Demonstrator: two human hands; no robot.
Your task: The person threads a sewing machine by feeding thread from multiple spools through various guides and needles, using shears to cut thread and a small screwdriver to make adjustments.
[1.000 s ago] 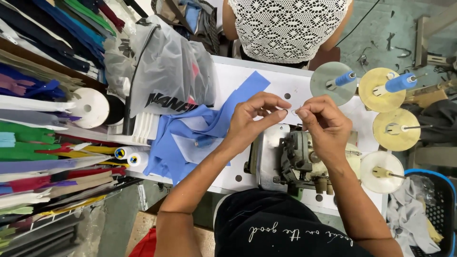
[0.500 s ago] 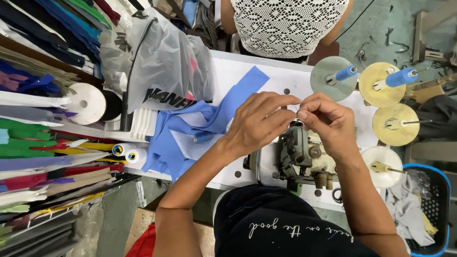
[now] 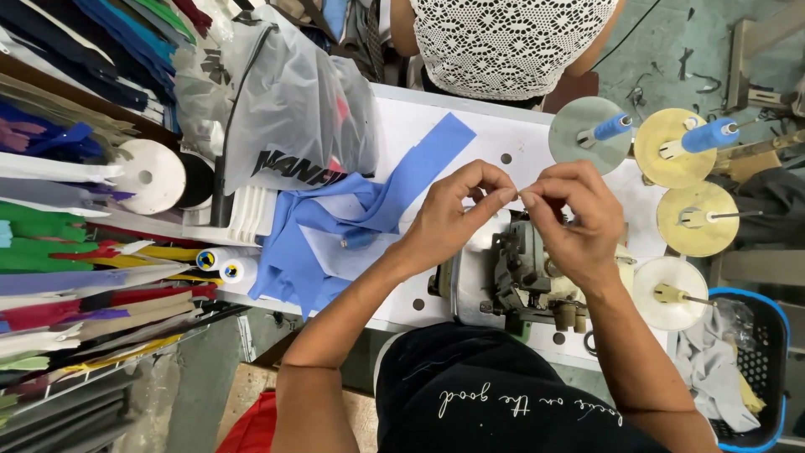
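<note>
Both hands are raised over the sewing machine (image 3: 524, 273), fingertips nearly meeting. The left hand (image 3: 457, 210) has thumb and forefinger pinched together; the right hand (image 3: 570, 214) is pinched the same way, just beside it. Between the two pinches a very fine thread (image 3: 517, 194) seems to run, too thin to see clearly; whether each hand truly grips it cannot be told for certain.

Judged handling: thread of this kind is nearly weightless, limp and slippery, with no stiffness to hold a shape. It would need a fingertip pinch close to its free end, kept lightly taut between the hands; a hard pull could snap it.

Directly below the hands sits the machine head. Left of the left hand lies a heap of blue fabric strips (image 3: 335, 231), soft and floppy. Beyond the right hand stand spool discs carrying blue thread cones (image 3: 708, 134). Another person in a white lace top (image 3: 507, 42) sits across the table (image 3: 402, 117).
</note>
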